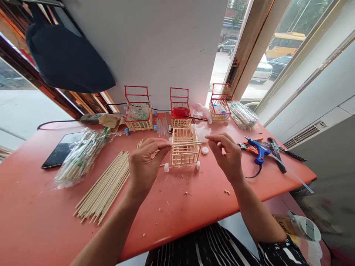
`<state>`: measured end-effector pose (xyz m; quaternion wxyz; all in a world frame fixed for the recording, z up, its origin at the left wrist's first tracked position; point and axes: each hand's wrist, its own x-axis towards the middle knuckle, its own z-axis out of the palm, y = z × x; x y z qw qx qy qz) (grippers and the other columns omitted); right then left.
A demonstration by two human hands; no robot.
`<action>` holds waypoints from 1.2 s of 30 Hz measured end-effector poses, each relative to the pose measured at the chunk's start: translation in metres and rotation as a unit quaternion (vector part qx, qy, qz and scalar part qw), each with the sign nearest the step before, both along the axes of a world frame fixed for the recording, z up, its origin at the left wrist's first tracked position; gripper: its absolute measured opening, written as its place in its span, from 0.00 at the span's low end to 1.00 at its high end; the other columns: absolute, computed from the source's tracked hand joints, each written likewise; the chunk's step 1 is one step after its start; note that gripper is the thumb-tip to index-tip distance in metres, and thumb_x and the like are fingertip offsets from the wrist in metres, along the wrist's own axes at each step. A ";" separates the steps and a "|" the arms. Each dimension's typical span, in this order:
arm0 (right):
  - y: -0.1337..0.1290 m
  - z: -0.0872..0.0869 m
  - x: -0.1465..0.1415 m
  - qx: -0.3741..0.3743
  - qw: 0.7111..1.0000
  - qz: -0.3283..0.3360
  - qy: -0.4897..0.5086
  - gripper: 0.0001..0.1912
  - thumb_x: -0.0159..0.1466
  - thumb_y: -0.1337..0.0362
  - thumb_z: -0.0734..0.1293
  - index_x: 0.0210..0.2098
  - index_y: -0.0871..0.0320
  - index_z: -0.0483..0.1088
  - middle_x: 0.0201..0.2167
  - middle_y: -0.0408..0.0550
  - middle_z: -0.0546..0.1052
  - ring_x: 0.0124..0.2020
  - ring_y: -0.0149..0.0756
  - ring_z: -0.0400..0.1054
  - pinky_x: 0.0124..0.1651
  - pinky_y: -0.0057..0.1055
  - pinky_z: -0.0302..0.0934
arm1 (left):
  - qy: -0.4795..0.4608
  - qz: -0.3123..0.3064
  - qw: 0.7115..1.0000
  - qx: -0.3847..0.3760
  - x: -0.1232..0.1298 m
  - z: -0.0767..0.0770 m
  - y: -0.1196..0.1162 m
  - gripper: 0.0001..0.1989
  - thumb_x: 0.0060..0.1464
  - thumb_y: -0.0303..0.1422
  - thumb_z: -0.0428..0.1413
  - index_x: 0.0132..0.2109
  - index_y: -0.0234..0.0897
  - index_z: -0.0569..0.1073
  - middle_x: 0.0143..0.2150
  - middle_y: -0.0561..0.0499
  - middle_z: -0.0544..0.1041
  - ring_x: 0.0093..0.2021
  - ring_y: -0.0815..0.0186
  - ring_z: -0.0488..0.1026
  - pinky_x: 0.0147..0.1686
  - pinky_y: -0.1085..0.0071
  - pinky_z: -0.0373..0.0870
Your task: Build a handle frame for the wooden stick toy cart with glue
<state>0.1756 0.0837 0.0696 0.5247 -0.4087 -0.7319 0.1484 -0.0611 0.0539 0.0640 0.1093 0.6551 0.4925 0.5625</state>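
Observation:
A small cart (pixel 184 159) made of pale wooden sticks stands on white bottle-cap wheels in front of me. Across its upper near side lies a wooden stick (pixel 188 143), level and spanning the gap between my hands. My left hand (pixel 145 162) pinches the stick's left end between thumb and fingers. At the other end, my right hand (pixel 227 153) has its thumb and forefinger closed on the stick's tip. Whether the stick touches the cart's frame is hard to tell. One loose white cap (pixel 205 150) rests to the right of the cart.
Loose sticks (pixel 104 186) and bagged sticks (pixel 83 157) lie left, beside a dark tablet (pixel 59 151). Behind stand carts with red handles, one holding a red dish (pixel 180 112). A blue glue gun (pixel 259 149) and pliers (pixel 246 147) lie right. The red table (pixel 177 221) edge is nearest me.

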 end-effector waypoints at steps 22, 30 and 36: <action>0.009 -0.010 -0.010 0.044 0.998 0.020 -0.029 0.04 0.68 0.69 0.68 0.37 0.55 0.75 0.34 0.44 0.78 0.33 0.33 0.70 0.33 0.30 0.63 | -0.029 0.015 0.999 0.010 -0.001 -0.005 0.003 0.04 0.58 0.26 0.62 0.37 0.38 0.82 0.37 0.52 0.82 0.40 0.65 0.78 0.43 0.71 0.72; 0.011 -0.010 -0.012 0.096 0.994 0.006 -0.050 0.04 0.69 0.69 0.68 0.38 0.55 0.74 0.36 0.46 0.78 0.36 0.36 0.72 0.37 0.33 0.65 | -0.036 0.011 0.999 0.013 -0.002 -0.005 0.003 0.05 0.58 0.25 0.62 0.38 0.39 0.82 0.37 0.52 0.83 0.40 0.65 0.78 0.43 0.70 0.72; 0.007 -0.007 -0.012 0.124 0.991 0.003 -0.045 0.04 0.69 0.69 0.68 0.40 0.54 0.75 0.37 0.48 0.78 0.38 0.38 0.72 0.38 0.35 0.66 | -0.046 0.021 0.998 0.028 0.000 -0.004 0.001 0.05 0.58 0.25 0.62 0.38 0.39 0.82 0.38 0.51 0.82 0.41 0.64 0.78 0.43 0.69 0.72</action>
